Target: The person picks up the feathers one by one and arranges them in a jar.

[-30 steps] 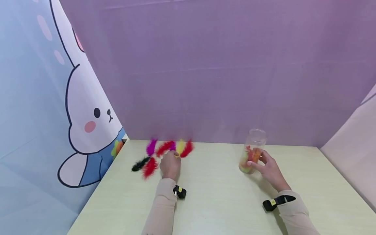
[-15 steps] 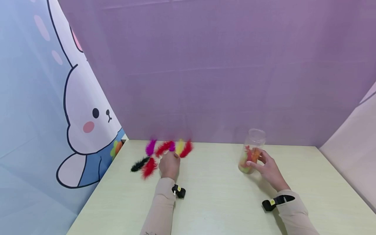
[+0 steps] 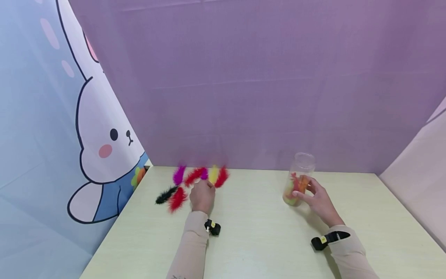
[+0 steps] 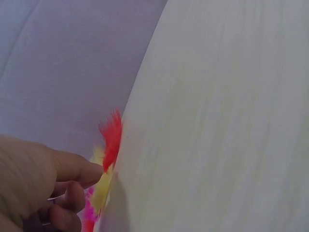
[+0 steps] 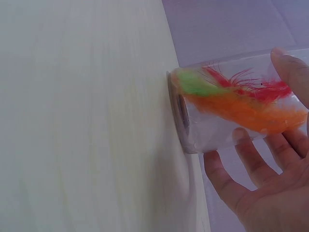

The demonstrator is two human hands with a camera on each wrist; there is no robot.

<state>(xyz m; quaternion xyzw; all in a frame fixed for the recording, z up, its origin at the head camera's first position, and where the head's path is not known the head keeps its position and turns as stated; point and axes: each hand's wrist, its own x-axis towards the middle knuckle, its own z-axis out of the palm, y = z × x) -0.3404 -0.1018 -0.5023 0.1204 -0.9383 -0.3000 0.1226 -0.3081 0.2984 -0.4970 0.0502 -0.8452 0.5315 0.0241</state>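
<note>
Holding nearly still since a second ago, the left hand (image 3: 202, 197) sits at the yellow feather (image 3: 213, 175), finger grip unclear, while the right hand's (image 3: 318, 201) fingers steady the jar (image 3: 300, 169), clamped round it.

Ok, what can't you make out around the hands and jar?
Head view: the left hand hides the near end of a purple feather.
Left wrist view: the bottom edge cuts off a red feather; overlapping fingers hide whether they pinch anything.
Right wrist view: the right edge crops the jar, hiding its mouth.
</note>
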